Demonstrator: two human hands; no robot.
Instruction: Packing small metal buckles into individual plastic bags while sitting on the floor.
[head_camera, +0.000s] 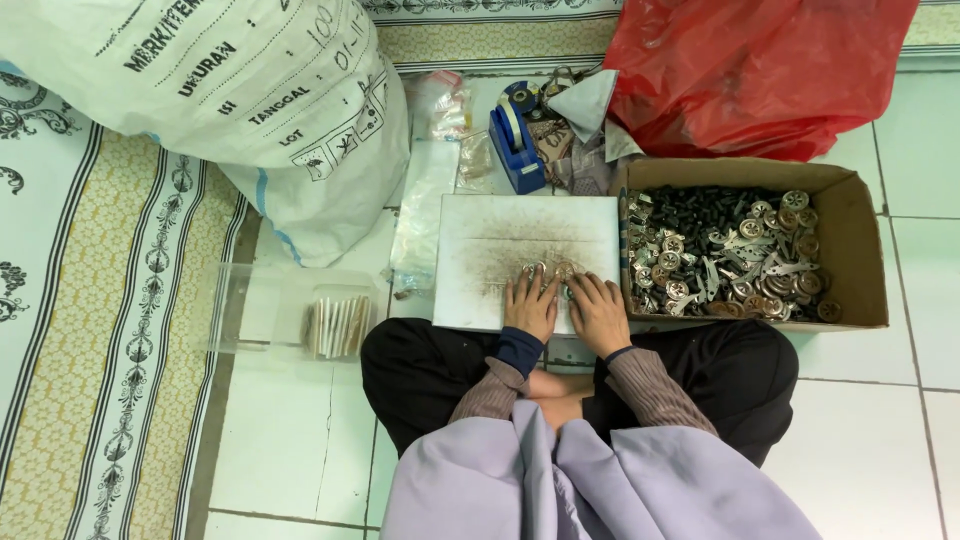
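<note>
White glazed floor tiles (290, 430) meet a patterned woven mat (120, 330) where a person sits cross-legged. Across the lap lies a flat white board (490, 250), its middle smudged dark and gritty. Both hands rest palm-down at its near edge: the left hand (531, 303) and the right hand (598, 312) press their fingertips onto a few small round metal parts (556, 270), pinching rather than clenching; the exact grip is too small to tell. Just right of the board stands an open cardboard box (855, 215) heaped with silvery discs, stamped plates and dark pieces. A blue tape dispenser (515, 135), a red plastic bag (760, 65), a white woven sack (230, 90) and a clear plastic tub (250, 300) lie around.
</note>
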